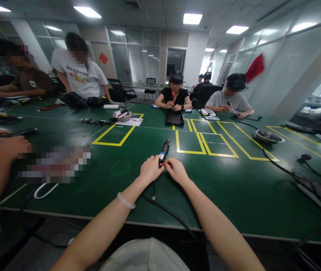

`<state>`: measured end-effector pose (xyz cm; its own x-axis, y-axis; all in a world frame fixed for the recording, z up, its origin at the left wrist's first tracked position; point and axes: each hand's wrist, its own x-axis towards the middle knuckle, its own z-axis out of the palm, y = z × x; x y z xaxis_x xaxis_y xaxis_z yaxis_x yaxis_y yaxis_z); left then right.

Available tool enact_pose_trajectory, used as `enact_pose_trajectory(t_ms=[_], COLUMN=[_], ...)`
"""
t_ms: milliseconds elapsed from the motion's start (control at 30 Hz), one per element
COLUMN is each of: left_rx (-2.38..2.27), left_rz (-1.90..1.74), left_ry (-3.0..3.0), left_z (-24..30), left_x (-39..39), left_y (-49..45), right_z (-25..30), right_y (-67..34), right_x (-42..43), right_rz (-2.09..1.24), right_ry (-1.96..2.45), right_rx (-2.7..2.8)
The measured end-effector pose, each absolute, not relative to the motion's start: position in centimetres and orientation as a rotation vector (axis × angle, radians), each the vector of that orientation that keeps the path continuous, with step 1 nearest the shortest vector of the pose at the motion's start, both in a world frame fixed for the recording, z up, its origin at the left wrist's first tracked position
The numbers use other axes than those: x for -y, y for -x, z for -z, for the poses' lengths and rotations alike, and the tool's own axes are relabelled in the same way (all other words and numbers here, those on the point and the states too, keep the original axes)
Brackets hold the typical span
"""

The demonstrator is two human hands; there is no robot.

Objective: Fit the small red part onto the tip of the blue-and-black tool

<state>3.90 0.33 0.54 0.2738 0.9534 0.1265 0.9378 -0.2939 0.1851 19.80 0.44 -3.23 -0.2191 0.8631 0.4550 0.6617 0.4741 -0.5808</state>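
Over the green table (pixel 146 203), my left hand (pixel 150 168) is closed round the near part of a slim black tool (pixel 164 149). Blue and silver bands show along its side, and its dark tip points away from me. From the other side, my right hand (pixel 176 170) has its thumb and fingers pinched together at the tool's near end. A small orange-red spot shows between the fingertips there; too little of it is visible to name. Beneath my hands a black cable (pixel 171 214) runs down over the table's near edge.
Yellow tape rectangles (pixel 191 152) mark the table. A metal bowl (pixel 268 137) and cables (pixel 304 175) lie to the right. Another bowl (pixel 122 115) and a black tray (pixel 174 118) stand farther off. At left, a co-worker's hand (pixel 8 150) is near a blurred-out flat object (pixel 57 163). Other people sit or stand around.
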Motion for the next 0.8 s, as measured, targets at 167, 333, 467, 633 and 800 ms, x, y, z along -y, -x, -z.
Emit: enact_pose_trajectory(t_ms=[167, 333, 467, 633, 800], left_rx=[-1.784, -1.735, -1.715, -1.758, -1.895], left_rz=[-0.316, -0.308, -0.294, -0.237, -0.159], left_ry=[-2.417, -2.383, -2.462, -2.516, -2.454], left_z=[-0.6, -0.3, 0.0, -0.2, -0.6], left_x=[-0.7, -1.4, -1.7, -1.8, -2.1], left_y=[-3.7, -2.9, -1.8, 0.6, 4.1], right_z=[3.1, 3.1, 3.0, 2.8, 2.9], right_y=[-19.8, -20.0, -20.2, -20.2, -20.2], right_x=[-0.4, -0.4, -0.4, -0.3, -0.3], right_rz=[-0.370, -0.393, -0.392, -0.388, -0.398], right_ry=[1.279, 1.294, 1.315, 1.311, 1.304], right_rx=[1.970, 1.975, 1.987, 1.998, 2.011])
